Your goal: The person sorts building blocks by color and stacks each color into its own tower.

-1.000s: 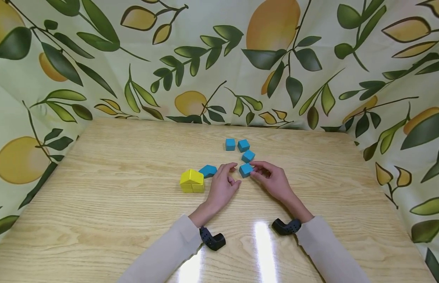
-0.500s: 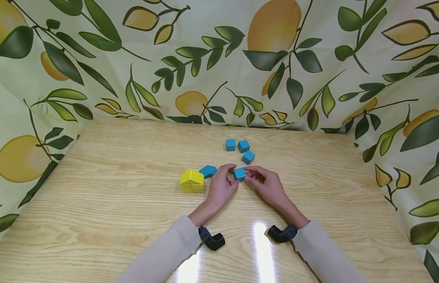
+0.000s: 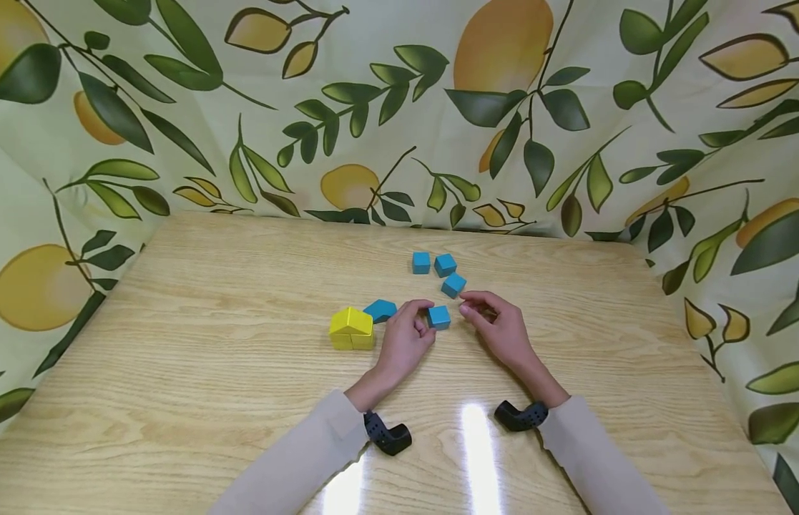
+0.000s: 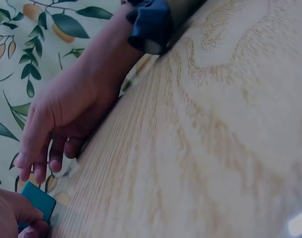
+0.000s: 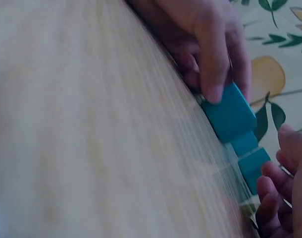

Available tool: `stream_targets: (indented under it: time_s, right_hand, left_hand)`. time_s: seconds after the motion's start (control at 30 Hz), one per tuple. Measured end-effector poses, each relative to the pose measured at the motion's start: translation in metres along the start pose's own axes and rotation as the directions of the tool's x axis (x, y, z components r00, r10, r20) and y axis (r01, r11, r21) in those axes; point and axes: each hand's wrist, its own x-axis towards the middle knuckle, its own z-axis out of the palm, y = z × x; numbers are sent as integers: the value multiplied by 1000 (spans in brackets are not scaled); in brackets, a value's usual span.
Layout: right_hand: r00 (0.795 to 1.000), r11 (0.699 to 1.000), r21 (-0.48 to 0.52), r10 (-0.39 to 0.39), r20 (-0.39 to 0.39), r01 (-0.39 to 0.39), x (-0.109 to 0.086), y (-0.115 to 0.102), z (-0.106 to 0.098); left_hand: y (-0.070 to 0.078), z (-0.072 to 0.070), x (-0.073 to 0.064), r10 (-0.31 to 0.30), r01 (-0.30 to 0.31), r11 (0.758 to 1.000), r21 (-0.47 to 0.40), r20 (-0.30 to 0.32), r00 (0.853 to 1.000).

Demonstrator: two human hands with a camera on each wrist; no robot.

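On the wooden table, my left hand (image 3: 404, 345) pinches a blue cube (image 3: 439, 318) at its left side. The right wrist view shows the left thumb (image 5: 213, 89) on the cube's face and a finger behind it. To the right of the cube, my right hand (image 3: 498, 327) stands apart with loosely bent fingers and nothing between them. Behind lie more blue cubes, one (image 3: 453, 285) near the right fingertips and two further back, a left one (image 3: 421, 262) and a right one (image 3: 445, 265).
Left of my left hand stands a yellow house shape (image 3: 351, 330) made of blocks, with a blue angular block (image 3: 380, 310) lying just behind it. A patterned curtain (image 3: 386, 114) rises at the table's far edge. Each wrist carries a dark camera.
The blue cube has come left and slightly nearer to me, into the left fingers. The right hand held it half a second ago, then let go and drew back to the right.
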Motion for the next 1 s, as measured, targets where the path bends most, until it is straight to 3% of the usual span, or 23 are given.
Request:
stream_targets:
  time_s: [0.23,0.67,1.0]
  right_hand:
    - [1000,998,-61,-14,-21,13,18,9,-5]
    - [982,983,-135,-102,157,124,49,22,-14]
    - [970,986,-147,-37,239,74,56,23,-15]
  left_hand:
    - [-2,-1,1,4,-4,1000,3,-6,1000]
    - [1,0,0,5,-5,1000,24,9,1000]
    - [0,0,-2,6,-7,1000,13,12,1000]
